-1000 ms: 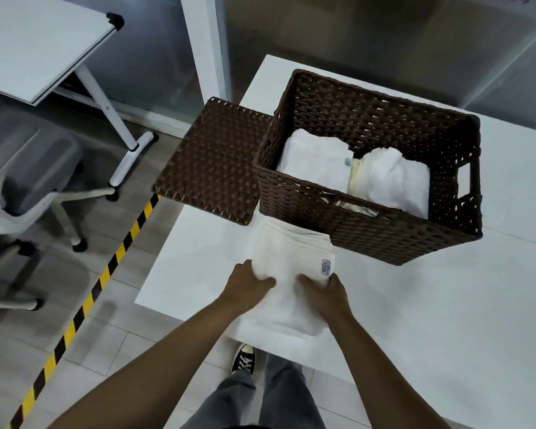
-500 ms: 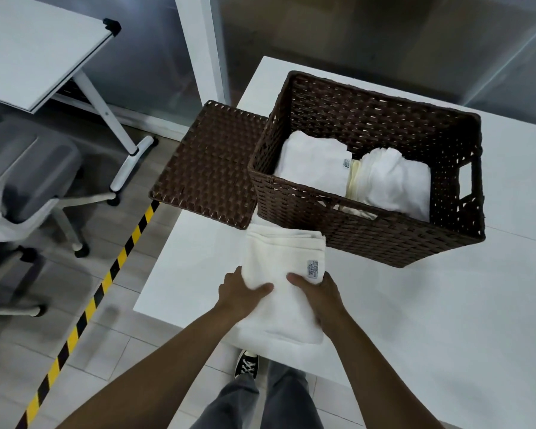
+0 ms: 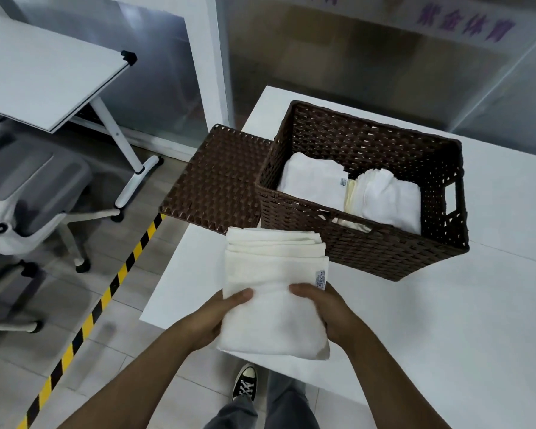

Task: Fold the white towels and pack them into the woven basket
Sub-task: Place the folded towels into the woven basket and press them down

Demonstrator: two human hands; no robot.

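A folded white towel [image 3: 274, 274] with a small label on its right edge is held over the near left part of the white table [image 3: 415, 320]. My left hand [image 3: 217, 317] grips its left side, thumb on top. My right hand [image 3: 322, 308] grips the right side the same way. Just beyond stands the dark brown woven basket [image 3: 384, 246]. Inside it lie a flat folded white towel [image 3: 313, 178] on the left and a bunched white towel [image 3: 390, 196] on the right.
The basket's woven lid [image 3: 217, 181] lies left of the basket, hanging over the table's left edge. A grey office chair [image 3: 28, 187] and a white desk [image 3: 37, 75] stand to the left. Yellow-black tape [image 3: 106, 298] runs along the floor. A glass wall is behind.
Both hands have taken the folded towel by its sides and raised it off the table, towards me. The view has tilted up a little.
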